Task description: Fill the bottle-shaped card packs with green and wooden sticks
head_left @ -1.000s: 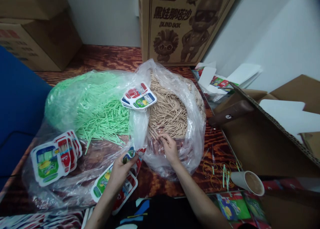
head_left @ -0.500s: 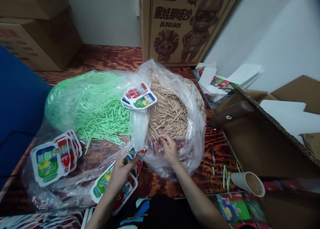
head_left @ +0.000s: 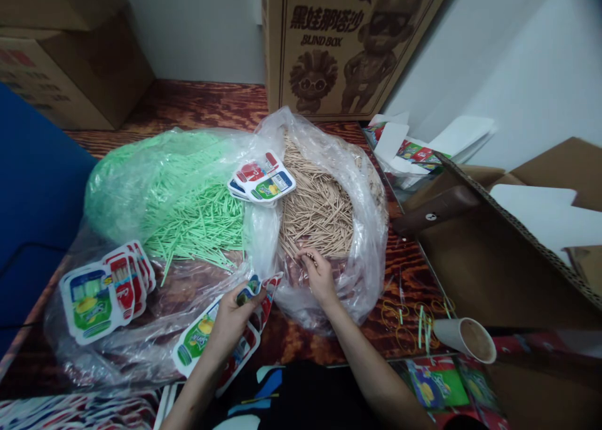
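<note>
My right hand (head_left: 318,274) reaches into a clear plastic bag (head_left: 369,242) of tan wooden sticks (head_left: 320,204), fingers pinched on a few sticks at the pile's near edge. My left hand (head_left: 232,317) grips a colourful printed pack (head_left: 256,292) above a loose stack of similar packs (head_left: 200,342) near the table's front. A second clear bag holds green sticks (head_left: 188,210) to the left.
More packs lie at the left (head_left: 101,292) and on top between the bags (head_left: 261,179). A printed carton (head_left: 348,41) stands behind, an open cardboard box (head_left: 508,254) at right, a paper cup (head_left: 465,339) on its side, rubber bands (head_left: 404,323) on the table.
Both hands stay in place; the view has shifted slightly downward. My right fingers keep working at the tan sticks.
</note>
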A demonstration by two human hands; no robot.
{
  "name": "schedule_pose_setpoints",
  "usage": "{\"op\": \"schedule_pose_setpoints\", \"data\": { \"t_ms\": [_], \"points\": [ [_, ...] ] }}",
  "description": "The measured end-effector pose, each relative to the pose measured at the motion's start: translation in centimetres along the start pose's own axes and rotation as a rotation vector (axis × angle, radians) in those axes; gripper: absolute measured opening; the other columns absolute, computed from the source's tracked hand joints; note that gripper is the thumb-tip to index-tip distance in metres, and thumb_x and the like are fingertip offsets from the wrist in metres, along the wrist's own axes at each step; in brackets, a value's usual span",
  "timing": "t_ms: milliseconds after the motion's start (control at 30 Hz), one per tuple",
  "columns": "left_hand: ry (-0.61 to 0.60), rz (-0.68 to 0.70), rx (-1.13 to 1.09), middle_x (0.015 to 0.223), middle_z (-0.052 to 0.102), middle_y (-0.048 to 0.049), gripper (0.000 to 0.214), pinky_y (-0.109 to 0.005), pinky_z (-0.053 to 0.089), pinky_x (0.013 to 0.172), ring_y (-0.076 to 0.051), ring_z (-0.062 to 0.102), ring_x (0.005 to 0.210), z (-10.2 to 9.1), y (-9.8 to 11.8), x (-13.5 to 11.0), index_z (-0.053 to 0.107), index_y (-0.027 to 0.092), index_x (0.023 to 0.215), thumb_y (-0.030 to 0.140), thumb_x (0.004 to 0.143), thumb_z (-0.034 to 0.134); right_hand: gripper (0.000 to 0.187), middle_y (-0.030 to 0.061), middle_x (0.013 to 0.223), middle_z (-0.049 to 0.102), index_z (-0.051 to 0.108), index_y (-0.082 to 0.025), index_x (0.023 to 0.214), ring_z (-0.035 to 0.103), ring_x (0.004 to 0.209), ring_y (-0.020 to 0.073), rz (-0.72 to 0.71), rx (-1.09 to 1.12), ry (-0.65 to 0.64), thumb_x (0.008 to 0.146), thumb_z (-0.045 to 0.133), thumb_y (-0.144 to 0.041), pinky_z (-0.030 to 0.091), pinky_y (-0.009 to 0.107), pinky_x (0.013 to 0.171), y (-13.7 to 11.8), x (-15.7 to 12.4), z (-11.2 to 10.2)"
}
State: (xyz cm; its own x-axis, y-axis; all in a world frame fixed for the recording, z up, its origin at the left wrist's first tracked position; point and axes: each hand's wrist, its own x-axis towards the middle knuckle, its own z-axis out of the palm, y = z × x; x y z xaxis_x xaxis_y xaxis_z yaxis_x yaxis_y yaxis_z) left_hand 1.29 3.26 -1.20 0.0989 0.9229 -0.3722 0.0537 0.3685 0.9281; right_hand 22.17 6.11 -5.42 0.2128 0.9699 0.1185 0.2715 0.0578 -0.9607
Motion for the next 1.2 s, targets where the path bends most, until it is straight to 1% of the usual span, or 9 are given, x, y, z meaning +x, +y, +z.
{"op": "schedule_pose_setpoints", "data": {
  "t_ms": [200,433,533,600,700,867,967,1100,1200],
  "points": [
    [-0.002,-0.005,-0.016,0.064,0.065,0.002,0.025,-0.023,0.046,0.057,-0.014,0.057,0.056,0.2,0.1,-0.2,0.065,0.016,0.074,0.04,0.07,0.072,0.016,0.0025,0.083,0.065,0.062,-0.021,0.086,0.061,0.084,0.0189,-0.009,0.013,0.002,0.089,0.047,-0.027,0.044,0.029,0.08,0.2,0.0,0.0],
    [0.015,-0.018,-0.017,0.057,0.062,0.0043,0.023,-0.021,0.042,0.053,-0.013,0.055,0.052,0.3,0.7,-0.5,0.064,0.018,0.069,0.039,0.07,0.072,0.015,0.0015,0.078,0.065,0.06,-0.021,0.084,0.061,0.082,0.0182,0.022,0.046,0.026,0.088,0.048,-0.029,0.045,0.03,0.08,-0.7,0.3,-0.3],
    [0.021,0.014,-0.01,0.059,0.062,0.0032,0.023,-0.022,0.044,0.057,-0.015,0.058,0.06,0.1,0.9,-0.5,0.063,0.017,0.067,0.038,0.07,0.072,0.012,-0.0021,0.07,0.06,0.055,-0.022,0.086,0.059,0.069,0.0153,0.116,0.14,0.089,0.086,0.049,-0.032,0.045,0.027,0.069,-1.4,1.3,-1.4],
    [0.021,0.017,-0.017,0.059,0.062,0.0029,0.023,-0.023,0.045,0.06,-0.016,0.059,0.063,-0.1,0.9,-0.4,0.061,0.018,0.066,0.038,0.07,0.072,0.012,-0.0039,0.067,0.056,0.052,-0.022,0.087,0.054,0.058,0.0132,0.173,0.154,0.074,0.085,0.049,-0.033,0.042,0.025,0.058,-1.9,2.3,-2.4],
    [0.006,0.011,-0.022,0.062,0.063,0.0021,0.024,-0.024,0.046,0.062,-0.017,0.06,0.066,-0.1,0.7,-0.4,0.061,0.017,0.066,0.039,0.071,0.071,0.011,-0.004,0.065,0.054,0.051,-0.021,0.083,0.047,0.052,0.0126,0.153,-0.008,-0.044,0.085,0.045,-0.03,0.037,0.025,0.054,-2.3,3.8,-3.2],
    [0.001,0.02,-0.037,0.072,0.068,0.0004,0.025,-0.024,0.046,0.062,-0.017,0.06,0.067,0.0,0.5,-0.6,0.066,0.017,0.075,0.041,0.07,0.072,0.019,-0.0016,0.066,0.047,0.04,-0.023,0.065,0.044,0.064,0.0163,-0.078,-0.384,-0.13,0.083,0.046,-0.023,0.035,0.027,0.061,-2.1,5.7,-2.3],
    [0.018,0.019,-0.038,0.072,0.069,0.001,0.025,-0.024,0.046,0.062,-0.017,0.06,0.065,-0.3,0.3,-0.9,0.067,0.017,0.075,0.041,0.07,0.071,0.021,-0.0008,0.068,0.047,0.038,-0.023,0.065,0.044,0.065,0.0166,-0.129,-0.448,-0.204,0.085,0.043,-0.02,0.034,0.028,0.062,-1.9,6.3,-1.5],
    [0.029,0.006,-0.036,0.068,0.068,0.0024,0.024,-0.023,0.045,0.061,-0.015,0.059,0.061,-0.7,0.4,-1.2,0.066,0.017,0.072,0.04,0.07,0.072,0.021,-0.0013,0.067,0.047,0.039,-0.023,0.065,0.044,0.064,0.0161,-0.114,-0.491,-0.26,0.084,0.044,-0.018,0.034,0.027,0.062,-1.8,6.5,-1.0],
    [0.033,0.03,-0.033,0.069,0.068,0.0019,0.021,-0.024,0.046,0.066,-0.016,0.06,0.066,-0.8,0.6,-1.3,0.066,0.017,0.07,0.038,0.07,0.072,0.018,-0.002,0.066,0.048,0.041,-0.022,0.065,0.044,0.064,0.0156,-0.099,-0.507,-0.307,0.08,0.048,-0.015,0.034,0.027,0.062,-2.1,6.4,-0.9]
  ]
}}
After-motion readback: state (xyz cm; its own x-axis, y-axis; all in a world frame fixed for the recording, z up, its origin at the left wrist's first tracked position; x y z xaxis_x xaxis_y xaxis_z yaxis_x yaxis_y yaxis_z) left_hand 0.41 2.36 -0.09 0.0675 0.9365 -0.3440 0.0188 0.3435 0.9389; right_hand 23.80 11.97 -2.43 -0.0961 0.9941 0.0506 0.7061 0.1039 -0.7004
